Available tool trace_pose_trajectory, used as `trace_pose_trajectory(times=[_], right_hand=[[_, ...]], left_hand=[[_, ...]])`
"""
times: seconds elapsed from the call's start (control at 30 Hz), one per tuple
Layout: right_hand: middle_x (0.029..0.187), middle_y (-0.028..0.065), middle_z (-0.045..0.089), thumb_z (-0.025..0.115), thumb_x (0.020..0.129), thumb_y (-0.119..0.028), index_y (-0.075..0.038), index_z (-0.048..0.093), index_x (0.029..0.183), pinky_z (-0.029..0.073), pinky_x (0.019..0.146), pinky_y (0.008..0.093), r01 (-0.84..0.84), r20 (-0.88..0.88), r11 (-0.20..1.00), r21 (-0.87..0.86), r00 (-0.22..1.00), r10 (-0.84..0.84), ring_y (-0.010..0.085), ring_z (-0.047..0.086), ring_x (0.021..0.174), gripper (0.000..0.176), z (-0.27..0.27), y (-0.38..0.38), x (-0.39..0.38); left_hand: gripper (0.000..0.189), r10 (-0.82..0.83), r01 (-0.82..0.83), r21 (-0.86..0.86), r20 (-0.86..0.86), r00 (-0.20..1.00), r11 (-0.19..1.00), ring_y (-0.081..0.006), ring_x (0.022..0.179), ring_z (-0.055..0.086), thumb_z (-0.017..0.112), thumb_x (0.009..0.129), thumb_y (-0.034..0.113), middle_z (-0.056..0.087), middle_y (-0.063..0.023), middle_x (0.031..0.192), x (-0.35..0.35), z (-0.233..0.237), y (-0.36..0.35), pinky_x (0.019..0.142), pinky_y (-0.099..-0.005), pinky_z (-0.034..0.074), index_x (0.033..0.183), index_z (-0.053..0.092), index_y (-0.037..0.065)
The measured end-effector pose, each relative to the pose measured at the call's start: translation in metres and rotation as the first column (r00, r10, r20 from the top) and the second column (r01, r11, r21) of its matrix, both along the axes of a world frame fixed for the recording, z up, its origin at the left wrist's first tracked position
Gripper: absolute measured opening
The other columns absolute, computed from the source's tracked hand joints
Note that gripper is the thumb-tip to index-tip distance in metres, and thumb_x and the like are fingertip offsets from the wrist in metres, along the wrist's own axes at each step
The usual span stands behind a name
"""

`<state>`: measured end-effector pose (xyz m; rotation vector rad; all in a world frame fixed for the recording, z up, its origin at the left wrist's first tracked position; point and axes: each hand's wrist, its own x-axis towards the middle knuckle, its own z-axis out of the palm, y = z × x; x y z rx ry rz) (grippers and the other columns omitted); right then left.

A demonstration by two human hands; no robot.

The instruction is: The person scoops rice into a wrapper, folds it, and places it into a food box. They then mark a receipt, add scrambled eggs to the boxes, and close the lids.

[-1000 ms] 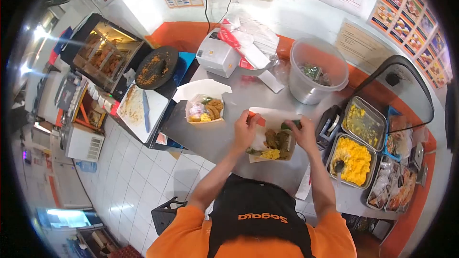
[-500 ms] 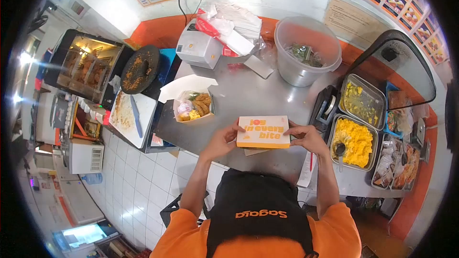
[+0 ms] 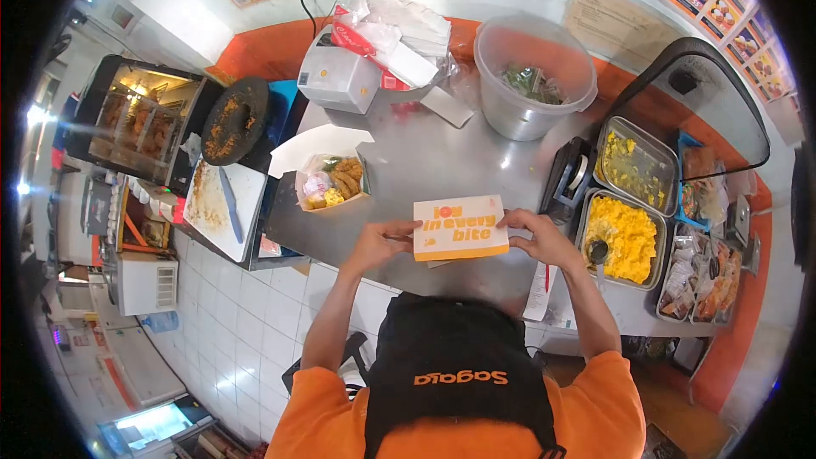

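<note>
A closed white and yellow food box, printed "joy in every bite", sits between my hands above the steel table's near edge. My left hand grips its left side, the fingers at the edge. On the opposite side my right hand holds it, thumb low and fingers at the upper corner. Something flat shows slightly beneath the box. To the left stands an open food box with fried pieces, a wrapped white bundle, yellow egg and some greens inside, its lid folded back.
A large clear bucket and a grey printer-like device stand at the back. On the right are a scale, a tray of yellow scrambled egg with a ladle and a second tray. A knife lies on the white cutting board.
The closed box has moved slightly away from my body, still between both hands. The whole view has shifted a little to the left. The open food box looks unchanged.
</note>
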<state>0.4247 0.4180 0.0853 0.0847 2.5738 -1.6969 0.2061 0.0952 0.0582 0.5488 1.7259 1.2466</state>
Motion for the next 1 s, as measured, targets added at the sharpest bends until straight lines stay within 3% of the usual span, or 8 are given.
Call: trace_pose_trajectory(times=[0.1,0.23,0.3,0.4,0.5,0.6,0.77,1.0], right_hand=[[0.142,0.0147,0.064,0.07,0.095,0.0,-0.008,0.061,0.132,0.052,0.11,0.044,0.016,0.14,0.999,0.041,0.99,-0.021,0.0363,0.063,0.132,0.039,0.02,-0.001,0.002],[0.15,0.0207,0.057,0.063,0.101,-0.007,-0.014,0.055,0.141,0.053,0.105,0.0479,-0.006,0.018,0.989,0.149,1.0,0.004,0.0432,0.063,0.128,0.041,0.018,-0.006,0.004],[0.151,0.0219,0.056,0.059,0.104,-0.009,-0.015,0.053,0.144,0.053,0.105,0.0478,-0.046,-0.038,0.995,0.086,0.998,0.05,0.0451,0.063,0.127,0.042,0.007,0.0,0.002],[0.132,0.0188,0.067,0.057,0.105,-0.011,-0.012,0.054,0.145,0.053,0.1,0.0474,0.07,-0.158,0.985,0.158,0.987,-0.044,0.0406,0.067,0.12,0.041,0.012,-0.003,0.002],[0.112,0.0197,0.072,0.057,0.105,-0.011,-0.011,0.056,0.144,0.054,0.084,0.0448,0.103,-0.005,0.985,0.138,0.995,-0.103,0.0375,0.072,0.093,0.039,0.031,0.006,-0.012],[0.096,0.0203,0.071,0.058,0.106,-0.012,-0.009,0.057,0.143,0.05,0.073,0.0448,0.084,-0.104,0.994,0.068,0.992,-0.076,0.0342,0.068,0.073,0.037,0.027,0.013,-0.014],[0.143,0.0135,0.062,0.067,0.098,0.0,-0.009,0.053,0.145,0.052,0.11,0.0416,-0.118,0.038,0.993,0.001,0.992,0.117,0.032,0.06,0.137,0.05,0.004,0.017,-0.002],[0.134,0.0186,0.07,0.07,0.099,-0.01,-0.007,0.056,0.145,0.057,0.105,0.0414,0.046,-0.013,0.991,-0.127,0.999,-0.048,0.0307,0.069,0.125,0.048,0.003,-0.002,0.006]], left_hand=[[0.05,-0.074,0.078,0.009,-0.227,0.971,0.997,-0.0232,0.114,0.073,0.085,0.08,-0.001,0.075,-0.017,0.129,-0.009,-0.004,-0.002,0.099,-0.0354,0.058,0.129,0.076,0.005],[0.061,-0.157,0.171,-0.009,-0.451,0.879,0.985,-0.0232,0.124,0.069,0.091,0.074,0.004,0.07,-0.0169,0.138,-0.009,0.002,-0.002,0.1,-0.0363,0.059,0.132,0.074,0.007],[0.063,-0.077,0.126,0.13,-0.33,0.941,0.984,-0.0223,0.13,0.064,0.09,0.076,0.002,0.066,-0.0161,0.144,-0.004,-0.007,0.0,0.105,-0.0386,0.057,0.136,0.071,0.006],[0.064,0.007,0.041,0.181,-0.261,0.965,0.983,-0.0224,0.136,0.059,0.087,0.081,-0.001,0.059,-0.0148,0.152,0.0,-0.013,0.001,0.108,-0.04,0.057,0.141,0.066,0.005],[0.062,0.066,-0.034,0.145,-0.221,0.973,0.989,-0.0238,0.136,0.06,0.082,0.084,-0.003,0.059,-0.0164,0.151,0.003,0.004,0.005,0.109,-0.0397,0.056,0.143,0.065,0.006],[0.061,0.066,-0.047,0.117,-0.17,0.983,0.992,-0.024,0.136,0.06,0.079,0.087,-0.005,0.06,-0.0161,0.15,0.0,0.015,0.01,0.11,-0.0393,0.056,0.145,0.063,0.006],[0.064,-0.001,0.016,0.182,-0.08,0.997,0.983,-0.024,0.135,0.061,0.077,0.089,-0.008,0.064,-0.0152,0.146,-0.002,0.011,-0.002,0.11,-0.0399,0.056,0.149,0.058,0.005],[0.066,0.048,-0.062,0.113,0.117,0.992,0.992,-0.0235,0.121,0.07,0.08,0.084,-0.011,0.075,-0.0162,0.124,0.003,0.033,0.007,0.1,-0.0373,0.06,0.144,0.059,0.005]])
